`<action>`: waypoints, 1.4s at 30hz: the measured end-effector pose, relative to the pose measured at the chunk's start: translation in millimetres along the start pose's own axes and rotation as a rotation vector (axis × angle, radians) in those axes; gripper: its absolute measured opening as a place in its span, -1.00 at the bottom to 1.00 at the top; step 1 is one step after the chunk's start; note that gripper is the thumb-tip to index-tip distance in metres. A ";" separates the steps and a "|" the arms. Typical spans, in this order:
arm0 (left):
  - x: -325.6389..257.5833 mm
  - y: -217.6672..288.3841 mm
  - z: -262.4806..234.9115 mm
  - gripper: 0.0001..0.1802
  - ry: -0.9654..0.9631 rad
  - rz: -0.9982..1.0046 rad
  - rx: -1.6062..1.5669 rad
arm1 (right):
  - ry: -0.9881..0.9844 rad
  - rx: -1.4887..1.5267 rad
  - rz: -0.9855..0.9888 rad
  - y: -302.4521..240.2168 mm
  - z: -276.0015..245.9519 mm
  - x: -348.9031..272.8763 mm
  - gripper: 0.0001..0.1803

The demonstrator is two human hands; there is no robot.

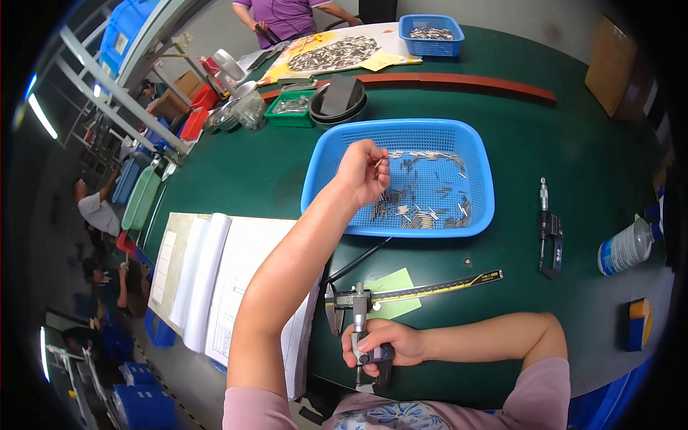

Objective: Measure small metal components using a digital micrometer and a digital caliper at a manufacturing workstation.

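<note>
My left hand [364, 172] is curled closed above a blue plastic basket [308, 190]. A bit of small metal pin [378, 164] shows between its fingers; how many it holds is hidden. Short metal pins [419, 217] lie scattered and in small rows on the mesh bottom. Close to my body, my right hand [387, 344] is wrapped round a micrometer [360, 308], its thimble pointing away from me. Just beyond that hand a digital caliper [430, 289] rests across a green paper slip [401, 279].
An open binder of papers [244, 287] lies left. A second micrometer [547, 236], a bottle [625, 249] and a blue-orange object [640, 324] stand right. Beyond a red-brown bar [459, 80] are a pile of pins [333, 56], another blue basket [432, 47] and a person in purple [283, 18].
</note>
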State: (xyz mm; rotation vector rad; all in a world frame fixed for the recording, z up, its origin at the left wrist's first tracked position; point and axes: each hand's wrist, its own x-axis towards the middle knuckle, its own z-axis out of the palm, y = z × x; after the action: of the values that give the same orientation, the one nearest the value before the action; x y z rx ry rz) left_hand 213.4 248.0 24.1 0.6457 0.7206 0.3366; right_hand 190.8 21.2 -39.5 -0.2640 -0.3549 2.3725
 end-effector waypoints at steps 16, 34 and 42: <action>-119.5 -13.5 -35.8 -0.85 0.078 0.275 -0.053 | -0.005 0.049 -0.031 10.6 -2.7 -7.0 -0.71; -239.9 -195.6 -72.3 -0.85 0.202 0.338 -0.098 | 0.434 -0.148 -0.297 -8.1 17.9 -1.6 -0.32; -242.0 -198.6 -70.3 -0.86 0.190 0.343 -0.028 | 0.481 -0.185 -0.274 -1.0 21.0 -1.0 -0.37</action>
State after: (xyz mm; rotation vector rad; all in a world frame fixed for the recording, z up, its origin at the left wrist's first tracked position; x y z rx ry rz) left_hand 5.7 8.1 -23.8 0.7173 0.7841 0.7309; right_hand 186.2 17.5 -19.3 -0.8013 -0.3524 1.9318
